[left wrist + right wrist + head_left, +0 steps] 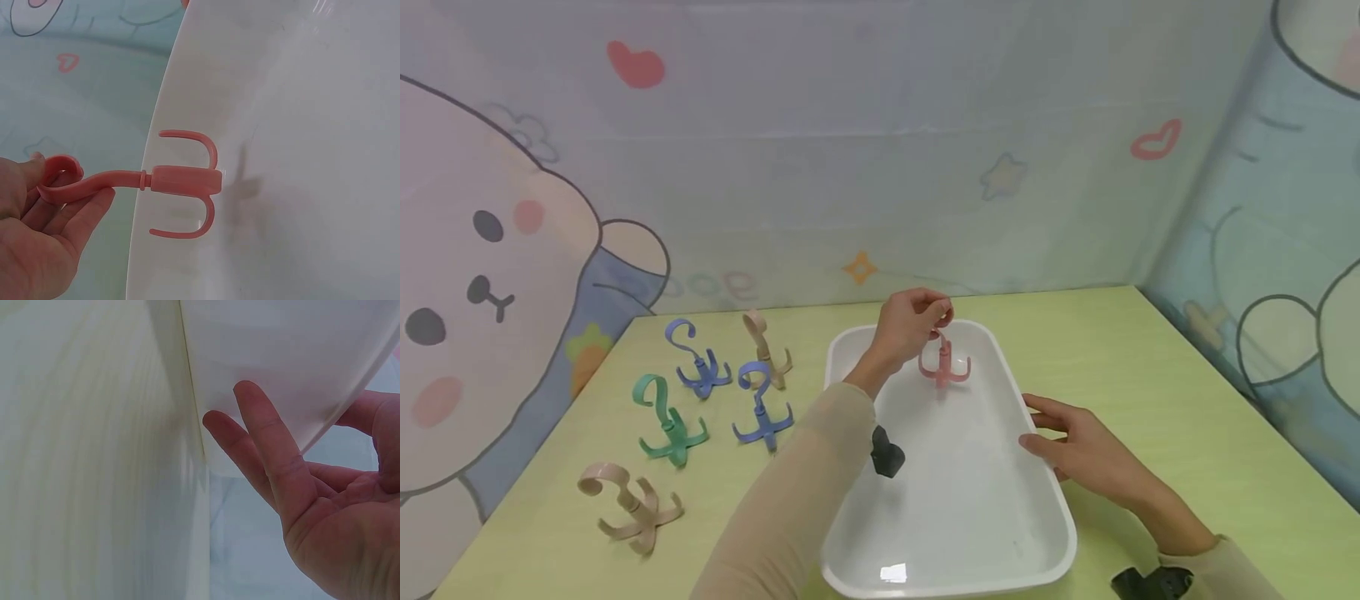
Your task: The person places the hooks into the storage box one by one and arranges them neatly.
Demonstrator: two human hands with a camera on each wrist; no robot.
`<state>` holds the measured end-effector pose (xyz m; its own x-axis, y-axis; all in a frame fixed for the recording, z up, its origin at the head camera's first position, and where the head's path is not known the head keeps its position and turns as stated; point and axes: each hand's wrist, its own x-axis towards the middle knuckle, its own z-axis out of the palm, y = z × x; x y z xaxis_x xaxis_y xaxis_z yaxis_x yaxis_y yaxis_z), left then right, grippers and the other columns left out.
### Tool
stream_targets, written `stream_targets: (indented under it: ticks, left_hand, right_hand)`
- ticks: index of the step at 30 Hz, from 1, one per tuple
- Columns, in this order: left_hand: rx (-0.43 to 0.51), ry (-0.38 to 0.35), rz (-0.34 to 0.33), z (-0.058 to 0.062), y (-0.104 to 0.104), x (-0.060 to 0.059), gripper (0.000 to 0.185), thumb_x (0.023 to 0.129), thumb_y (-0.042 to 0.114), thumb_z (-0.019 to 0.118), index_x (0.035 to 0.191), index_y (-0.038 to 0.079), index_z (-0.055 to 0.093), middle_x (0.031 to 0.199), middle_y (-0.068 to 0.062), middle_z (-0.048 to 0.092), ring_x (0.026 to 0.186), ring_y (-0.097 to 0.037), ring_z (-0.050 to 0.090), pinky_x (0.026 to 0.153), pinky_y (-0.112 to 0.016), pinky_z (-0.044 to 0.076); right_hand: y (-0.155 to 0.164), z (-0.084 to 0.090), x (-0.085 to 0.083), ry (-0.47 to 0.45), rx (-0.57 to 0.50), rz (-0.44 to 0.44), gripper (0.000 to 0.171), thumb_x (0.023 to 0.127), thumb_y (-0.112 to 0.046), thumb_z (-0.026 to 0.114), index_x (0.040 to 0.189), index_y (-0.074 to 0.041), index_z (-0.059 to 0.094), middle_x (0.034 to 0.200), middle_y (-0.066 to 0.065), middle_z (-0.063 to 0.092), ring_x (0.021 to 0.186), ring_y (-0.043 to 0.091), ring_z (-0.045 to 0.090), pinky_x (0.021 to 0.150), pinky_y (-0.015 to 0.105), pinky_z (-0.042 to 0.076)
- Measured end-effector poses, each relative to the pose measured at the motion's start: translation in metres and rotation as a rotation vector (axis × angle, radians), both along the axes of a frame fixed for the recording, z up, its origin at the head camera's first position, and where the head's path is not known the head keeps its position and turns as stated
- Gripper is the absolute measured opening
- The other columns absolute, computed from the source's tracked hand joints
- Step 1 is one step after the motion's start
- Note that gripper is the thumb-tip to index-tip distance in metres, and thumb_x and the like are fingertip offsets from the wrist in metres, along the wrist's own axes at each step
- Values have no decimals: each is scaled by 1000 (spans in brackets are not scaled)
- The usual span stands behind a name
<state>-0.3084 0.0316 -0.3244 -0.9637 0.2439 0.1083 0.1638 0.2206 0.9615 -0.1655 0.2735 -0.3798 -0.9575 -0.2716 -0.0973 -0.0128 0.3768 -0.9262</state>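
Observation:
My left hand (906,329) pinches the curled top of a pink multi-prong hook (944,372) at the far end of a white tray (955,500). In the left wrist view, the hook (187,180) points its prongs toward the tray's inside, where its shadow falls. Fingers cover part of the curl in the head view. My right hand (1090,454) holds the tray's right side, thumb over the rim. Seen from the right wrist, its fingers (269,437) spread along the outside of the tray wall.
Left of the tray, more hooks stand on the green-yellow table (1150,367): a green one (676,437), two blue ones (703,375) and two beige ones (642,517). A printed cloth backdrop (880,150) rises behind the table and along its right side.

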Motion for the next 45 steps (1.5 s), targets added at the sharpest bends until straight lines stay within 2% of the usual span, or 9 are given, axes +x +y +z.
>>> stream_targets:
  ticks: [6, 10, 13, 18, 24, 35, 45]
  left_hand:
    - [-7, 6, 5, -3, 2, -3, 23, 107, 20, 66, 120, 4, 74, 106, -10, 75, 95, -21, 69, 90, -33, 64]
    - [-3, -1, 7, -4, 3, -3, 24, 107, 20, 65, 121, 3, 74, 108, -11, 75, 107, -35, 71, 90, -33, 64]
    - [3, -4, 7, -6, 5, -4, 24, 107, 19, 65, 122, 2, 74, 108, -12, 76, 114, -40, 70, 89, -33, 63]
    - [3, 6, 5, -6, 7, -4, 24, 107, 18, 65, 122, 1, 74, 107, -12, 76, 113, -39, 71, 87, -32, 63]
    - [-4, 25, 5, -8, 9, -5, 21, 107, 18, 65, 118, 3, 74, 107, -13, 76, 113, -41, 70, 91, -40, 63]
    - [-41, 44, 17, -15, 11, -5, 22, 107, 19, 65, 118, 4, 75, 108, -12, 77, 113, -36, 73, 86, -33, 63]
    - [-45, 46, 6, -15, 15, -5, 21, 107, 18, 65, 120, 5, 75, 110, -13, 77, 114, -35, 73, 86, -31, 63]
  right_hand:
    - [0, 0, 0, 3, -2, 1, 71, 104, -20, 68, 164, -3, 34, 156, 33, 48, 108, 29, 76, 74, 41, 67]
    - [-1, 0, 1, -5, -11, 2, 72, 104, -19, 68, 164, -2, 33, 155, 34, 49, 107, 28, 76, 74, 41, 67]
    - [-2, -1, 2, -5, -13, 0, 72, 104, -18, 68, 164, -1, 32, 154, 34, 50, 107, 28, 77, 74, 41, 67]
    - [-2, -2, 1, 3, -20, 3, 73, 104, -18, 68, 164, 0, 31, 154, 34, 50, 106, 29, 77, 74, 41, 67]
    - [-1, -3, 0, 4, -41, 16, 71, 104, -17, 67, 164, 1, 32, 151, 35, 53, 105, 29, 77, 73, 43, 67]
    - [-1, -4, 2, 9, -47, 18, 69, 104, -16, 67, 163, 0, 34, 152, 35, 51, 106, 30, 77, 74, 43, 67]
    - [-1, -3, 3, 8, -57, 17, 70, 104, -14, 66, 163, 1, 33, 153, 36, 49, 105, 30, 77, 73, 42, 67]
